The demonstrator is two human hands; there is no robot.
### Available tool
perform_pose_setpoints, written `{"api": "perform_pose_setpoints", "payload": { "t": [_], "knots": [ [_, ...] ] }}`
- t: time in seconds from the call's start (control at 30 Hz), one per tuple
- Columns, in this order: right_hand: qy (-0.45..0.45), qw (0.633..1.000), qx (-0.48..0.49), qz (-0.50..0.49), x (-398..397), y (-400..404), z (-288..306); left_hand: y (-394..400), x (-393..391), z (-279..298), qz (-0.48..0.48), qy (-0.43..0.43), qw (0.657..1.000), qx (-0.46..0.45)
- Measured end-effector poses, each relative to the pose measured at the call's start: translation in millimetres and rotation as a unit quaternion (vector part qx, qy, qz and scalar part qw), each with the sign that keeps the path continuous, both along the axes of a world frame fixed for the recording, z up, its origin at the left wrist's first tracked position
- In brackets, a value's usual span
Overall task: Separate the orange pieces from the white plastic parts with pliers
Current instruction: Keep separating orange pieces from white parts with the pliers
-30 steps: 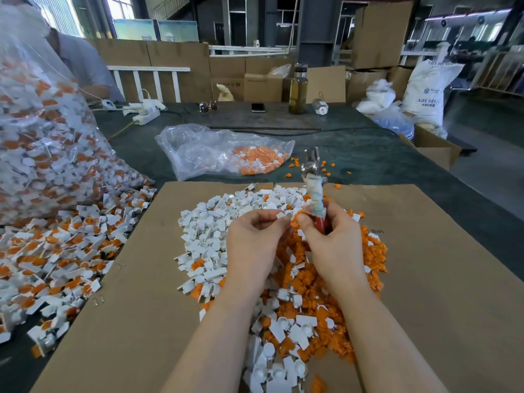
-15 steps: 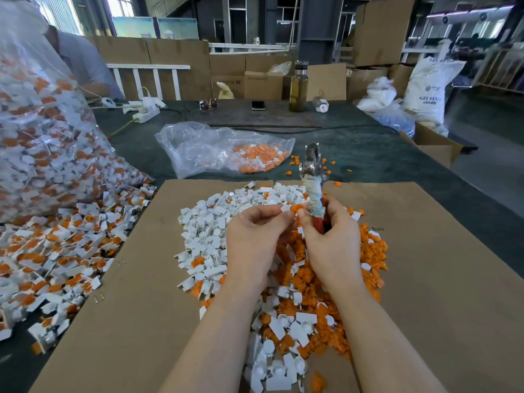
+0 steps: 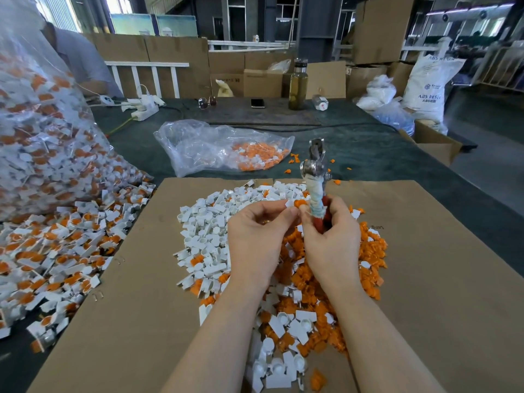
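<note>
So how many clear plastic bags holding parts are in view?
2: a large bag at far left, spilling mixed parts, and a smaller bag beyond the cardboard sheet holding orange pieces. More may lie out of frame.

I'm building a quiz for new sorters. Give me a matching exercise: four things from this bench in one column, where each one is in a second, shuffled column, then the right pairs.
Things
1. pliers
2. phone
3. small clear bag
4. single part

Places
A. lying flat on the green table beyond the cardboard
B. pinched in the left hand
C. upright in the right hand
D. at the table's far edge, left of the dark bottle

Pairs: 1-C, 2-D, 3-A, 4-B
</note>
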State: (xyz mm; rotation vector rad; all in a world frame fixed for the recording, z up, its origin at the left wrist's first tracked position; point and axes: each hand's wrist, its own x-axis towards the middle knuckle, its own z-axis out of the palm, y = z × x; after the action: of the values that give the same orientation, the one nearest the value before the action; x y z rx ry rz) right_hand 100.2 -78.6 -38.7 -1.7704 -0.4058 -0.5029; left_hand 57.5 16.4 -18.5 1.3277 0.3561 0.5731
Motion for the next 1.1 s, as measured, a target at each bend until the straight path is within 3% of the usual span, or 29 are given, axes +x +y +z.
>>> {"api": "perform_pose_setpoints", "payload": {
  "t": [0.67, 1.1],
  "knots": [
    [-0.012, 0.999, -0.043, 0.004, 0.5, -3.7, 2.3, 6.1, -0.5, -1.9, 0.012, -0.008, 0.987, 0.161],
    [0.044, 0.992, -0.068, 0.098, 3.4, -8.1, 8.8, 8.9, 3.9, -6.1, 0.057, 0.004, 0.993, 0.1]
  ]
}}
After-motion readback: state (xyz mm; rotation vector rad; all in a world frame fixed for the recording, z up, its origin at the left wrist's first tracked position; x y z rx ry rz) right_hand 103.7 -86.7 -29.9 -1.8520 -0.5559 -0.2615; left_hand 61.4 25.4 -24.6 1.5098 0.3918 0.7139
